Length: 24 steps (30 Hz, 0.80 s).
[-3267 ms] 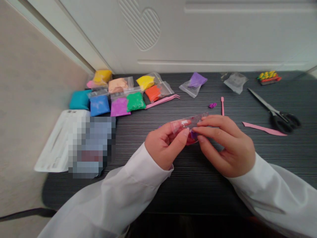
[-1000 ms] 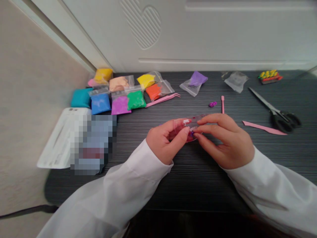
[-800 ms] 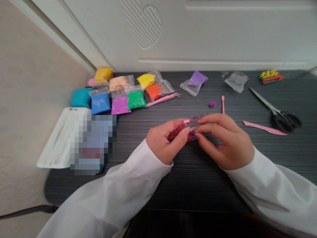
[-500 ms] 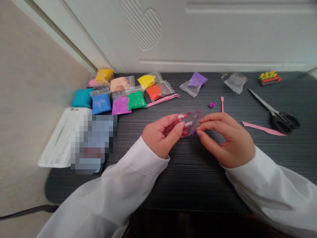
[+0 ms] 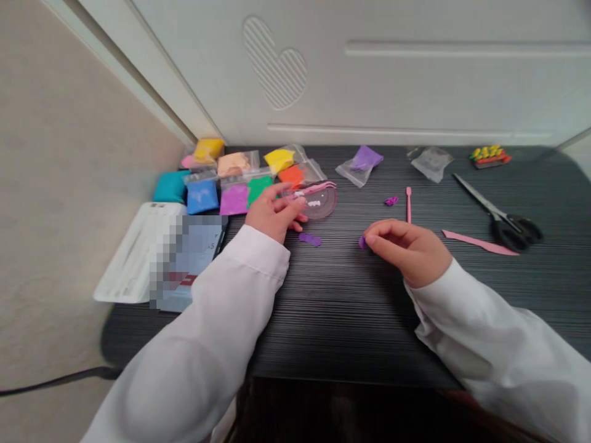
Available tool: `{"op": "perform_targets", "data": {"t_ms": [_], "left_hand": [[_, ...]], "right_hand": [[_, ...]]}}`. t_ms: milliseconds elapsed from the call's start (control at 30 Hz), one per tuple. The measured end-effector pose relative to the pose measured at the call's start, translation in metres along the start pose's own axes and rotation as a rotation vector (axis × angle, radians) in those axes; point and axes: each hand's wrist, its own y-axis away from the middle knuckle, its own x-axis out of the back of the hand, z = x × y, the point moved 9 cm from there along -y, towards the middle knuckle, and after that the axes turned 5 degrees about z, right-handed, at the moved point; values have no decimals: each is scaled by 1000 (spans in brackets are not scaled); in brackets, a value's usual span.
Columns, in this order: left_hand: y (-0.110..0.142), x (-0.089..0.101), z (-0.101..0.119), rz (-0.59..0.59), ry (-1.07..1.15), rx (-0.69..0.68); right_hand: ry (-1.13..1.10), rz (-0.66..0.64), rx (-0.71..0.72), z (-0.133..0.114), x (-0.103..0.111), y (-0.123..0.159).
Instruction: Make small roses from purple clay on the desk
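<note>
Left hand (image 5: 273,213): half open, fingers extended, tips at the near edge of a clear plastic disc (image 5: 321,203) with a pink tint. Whether this hand grips the disc or only steadies it cannot be told. The disc lies flat on the dark table (image 5: 351,344), just beside pink tweezers (image 5: 310,187), and below the row of clay bags (image 5: 202,197).

Right hand (image 5: 406,249): curled, with thumb and forefinger pinching a small purple clay scrap (image 5: 362,242), held apart from the disc, apparently to keep it separate.

A second purple clay piece (image 5: 309,239) lies on the table between the hands, nearer the left. A smaller purple twist (image 5: 391,200) lies beside a pink stick tool (image 5: 409,203).

The bags are grouped toward the wall, and black-handled scissors (image 5: 510,231) and a pink strip (image 5: 480,243) sit to the right. This arrangement appears to keep the central table area open for handwork.
</note>
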Motion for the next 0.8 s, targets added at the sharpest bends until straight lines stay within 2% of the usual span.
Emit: {"op": "perform_targets", "data": {"t_ms": [133, 267, 333, 433, 600, 800], "left_hand": [[3, 10, 7, 54, -203, -106], [24, 28, 26, 112, -471, -307], [40, 26, 30, 74, -555, -417], [60, 15, 22, -13, -643, -517], [72, 2, 13, -40, -743, -562], [84, 2, 18, 28, -793, -511]], "right_hand": [[-98, -5, -129, 17, 0, -3], [-162, -27, -207, 30, 0, -5], [-193, -37, -236, 34, 0, -6], [-251, -45, -273, 37, -1, -7], [-336, -37, -309, 33, -1, -6], [-390, -22, -342, 32, -1, -6]]}}
